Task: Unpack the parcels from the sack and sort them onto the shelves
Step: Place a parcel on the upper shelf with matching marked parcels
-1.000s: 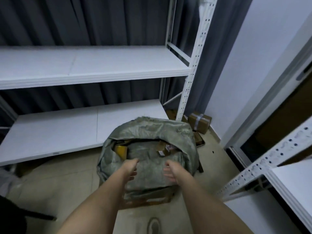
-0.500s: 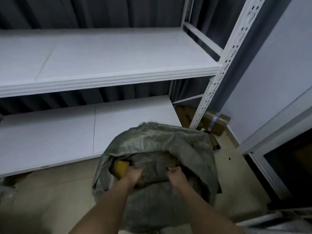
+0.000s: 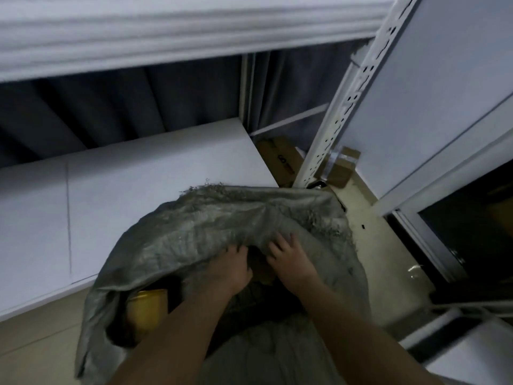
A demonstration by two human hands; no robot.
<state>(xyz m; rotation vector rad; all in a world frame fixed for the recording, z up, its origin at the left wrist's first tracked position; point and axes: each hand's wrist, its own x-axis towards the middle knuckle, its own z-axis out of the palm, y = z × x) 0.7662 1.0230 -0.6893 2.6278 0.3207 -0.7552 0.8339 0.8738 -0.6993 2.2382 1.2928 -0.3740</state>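
A grey-green woven sack (image 3: 211,232) stands on the floor in front of the white lower shelf (image 3: 138,190), its mouth open toward me. Both my hands are inside the mouth, under the far fold of fabric. My left hand (image 3: 230,269) points down into the sack, and its fingertips are hidden in the dark. My right hand (image 3: 290,259) lies beside it with fingers spread against the fabric. A brown parcel edge (image 3: 263,269) shows between the hands. At the left of the opening sits a yellow parcel (image 3: 147,309).
The white upper shelf edge (image 3: 166,37) hangs close overhead. A perforated upright post (image 3: 341,107) rises right of the sack. Cardboard boxes (image 3: 280,159) lie on the floor behind it. Another white shelf corner (image 3: 472,354) juts in at the lower right.
I have leaned in closer. Both hands left the sack's near edge and moved deeper into its mouth, under the far fold.
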